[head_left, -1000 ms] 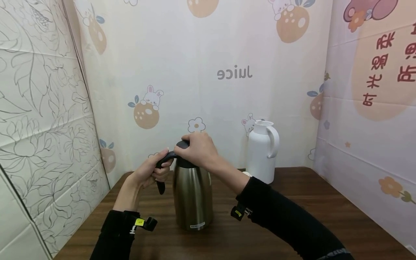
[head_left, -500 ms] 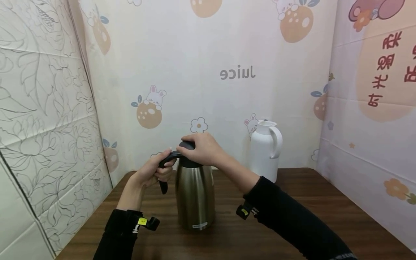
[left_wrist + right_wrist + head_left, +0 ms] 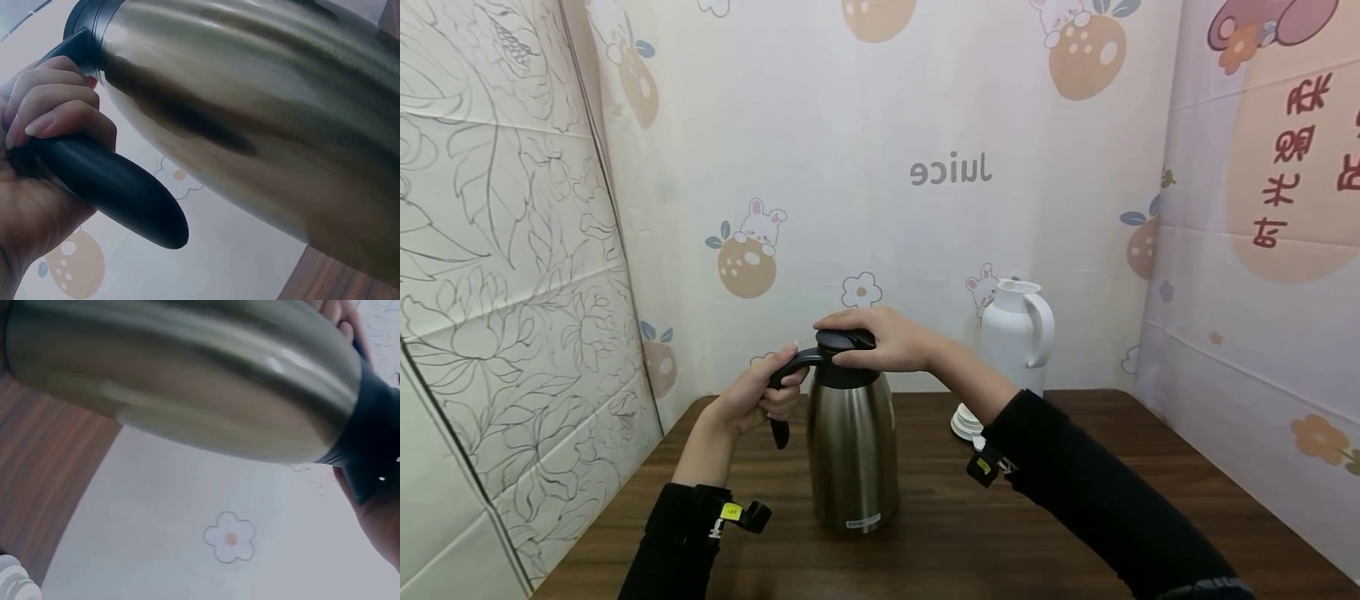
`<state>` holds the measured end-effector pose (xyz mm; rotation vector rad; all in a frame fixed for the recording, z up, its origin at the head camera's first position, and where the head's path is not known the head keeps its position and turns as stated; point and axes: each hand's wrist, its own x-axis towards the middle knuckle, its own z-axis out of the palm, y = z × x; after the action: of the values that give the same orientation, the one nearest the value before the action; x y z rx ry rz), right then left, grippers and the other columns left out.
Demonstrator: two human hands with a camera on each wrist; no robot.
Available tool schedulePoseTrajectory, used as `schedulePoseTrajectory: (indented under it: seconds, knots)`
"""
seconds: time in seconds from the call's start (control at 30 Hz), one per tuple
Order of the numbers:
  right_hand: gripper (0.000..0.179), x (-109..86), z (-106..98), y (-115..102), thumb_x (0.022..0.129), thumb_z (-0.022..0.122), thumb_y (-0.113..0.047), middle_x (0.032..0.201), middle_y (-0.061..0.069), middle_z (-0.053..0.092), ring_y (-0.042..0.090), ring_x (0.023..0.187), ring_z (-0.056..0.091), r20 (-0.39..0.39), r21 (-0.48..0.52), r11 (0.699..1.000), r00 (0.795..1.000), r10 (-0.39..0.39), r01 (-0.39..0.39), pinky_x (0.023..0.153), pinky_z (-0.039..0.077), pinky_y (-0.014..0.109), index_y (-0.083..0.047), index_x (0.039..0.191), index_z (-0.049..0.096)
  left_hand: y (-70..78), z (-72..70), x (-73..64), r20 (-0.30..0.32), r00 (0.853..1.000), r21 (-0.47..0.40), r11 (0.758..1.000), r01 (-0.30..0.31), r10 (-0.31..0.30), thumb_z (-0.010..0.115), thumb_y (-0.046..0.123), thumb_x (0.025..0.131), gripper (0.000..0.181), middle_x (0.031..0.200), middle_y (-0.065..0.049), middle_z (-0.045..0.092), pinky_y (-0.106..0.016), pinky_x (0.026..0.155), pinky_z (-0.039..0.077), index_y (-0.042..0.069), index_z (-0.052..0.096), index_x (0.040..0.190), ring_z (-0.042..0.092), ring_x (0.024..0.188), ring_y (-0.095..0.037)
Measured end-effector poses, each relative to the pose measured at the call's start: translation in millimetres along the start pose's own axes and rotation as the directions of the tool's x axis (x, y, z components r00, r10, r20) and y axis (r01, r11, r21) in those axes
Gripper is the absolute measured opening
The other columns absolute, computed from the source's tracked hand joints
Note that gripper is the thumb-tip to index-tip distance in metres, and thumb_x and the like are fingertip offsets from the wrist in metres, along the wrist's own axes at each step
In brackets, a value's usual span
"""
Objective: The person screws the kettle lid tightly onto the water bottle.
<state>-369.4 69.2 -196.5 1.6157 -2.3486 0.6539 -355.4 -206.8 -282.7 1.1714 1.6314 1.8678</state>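
Observation:
A brushed gold-toned thermos jug (image 3: 853, 450) with a black collar stands upright on the table. My left hand (image 3: 752, 396) grips its black handle (image 3: 119, 190), fingers curled round it and the lower end sticking out below. Over the top, my right hand (image 3: 895, 337) holds the black lid (image 3: 844, 340), with the fingers across its far side and the thumb along the near side. In the right wrist view, part of this hand shows at the right edge beside the dark collar.
At the back right stands a white jug (image 3: 1009, 333), its mouth uncovered and its lower part behind my right forearm. Beside it lies a small white ridged stopper (image 3: 966, 423). Printed cloth walls enclose the wooden table (image 3: 925, 542) at the back and sides.
My right hand has turned on the black lid, its wrist and forearm swinging to the right, so more of the lid shows. The left hand keeps its hold; the jug stays in place.

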Motion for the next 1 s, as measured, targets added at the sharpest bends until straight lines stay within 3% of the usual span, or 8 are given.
schedulePoseTrajectory:
  seconds: [0.17,0.33,0.53,0.7,0.87,1.0]
  knots:
    - [0.048,1.2,7,7,0.101,0.066,-0.038,0.141,0.001,0.066,0.015,0.122,0.063,-0.071,-0.030,0.998,0.996,-0.055,0.053,0.099,0.051,0.036,-0.016,0.144,0.066,-1.0,0.9,0.7,0.012,1.000,-0.004,1.000,-0.004,0.004,0.017,0.041,0.118,0.050,0.057,0.010,0.031,-0.033,0.048,0.010,0.014,0.040,0.083,0.020,0.046,-0.011]
    - [0.043,4.3,13,6,0.101,0.068,-0.033,0.133,0.002,0.070,0.014,0.114,0.064,-0.117,-0.053,0.997,0.992,-0.056,0.050,0.095,0.052,0.034,-0.013,0.139,0.068,-1.5,1.0,1.3,0.011,1.000,-0.002,1.000,-0.005,0.005,0.016,0.040,0.118,0.050,0.056,0.010,0.030,-0.033,0.047,0.009,0.014,0.039,0.083,0.019,0.045,-0.011]
    - [0.037,6.2,18,0,0.100,0.068,-0.025,0.125,0.001,0.073,0.013,0.102,0.065,-0.144,-0.062,0.998,0.990,-0.005,-0.004,0.089,0.053,0.031,-0.011,0.135,0.070,-1.9,1.9,0.4,-0.020,1.000,0.003,1.000,0.018,-0.018,0.018,0.042,0.118,0.050,0.056,0.012,0.033,-0.031,0.048,0.010,0.014,0.040,0.083,0.020,0.045,-0.010]
    - [0.032,7.9,20,-11,0.100,0.064,-0.025,0.104,-0.002,0.071,0.013,0.082,0.060,-0.168,-0.118,0.990,0.984,0.051,-0.072,0.072,0.051,0.029,-0.013,0.128,0.072,-0.3,2.4,-0.5,-0.057,0.998,0.020,0.999,0.039,-0.038,0.020,0.042,0.118,0.050,0.056,0.013,0.034,-0.030,0.049,0.013,0.014,0.040,0.083,0.023,0.046,-0.008]
    - [0.026,11.8,23,-22,0.098,0.062,-0.026,0.082,-0.003,0.061,0.015,0.069,0.052,-0.201,-0.154,0.974,0.970,0.134,-0.166,0.061,0.042,0.029,-0.017,0.120,0.074,3.0,3.6,-1.1,-0.076,0.997,0.036,0.999,0.037,-0.034,0.019,0.041,0.118,0.050,0.056,0.013,0.033,-0.030,0.049,0.013,0.014,0.040,0.082,0.022,0.045,-0.008]
    - [0.024,12.7,26,-29,0.096,0.063,-0.025,0.077,-0.002,0.058,0.016,0.064,0.049,-0.230,-0.186,0.956,0.956,0.182,-0.226,0.058,0.039,0.028,-0.017,0.116,0.074,3.3,4.3,0.0,-0.071,0.997,0.041,0.999,0.035,-0.032,0.019,0.040,0.118,0.050,0.056,0.012,0.032,-0.030,0.049,0.013,0.013,0.040,0.083,0.022,0.045,-0.009]
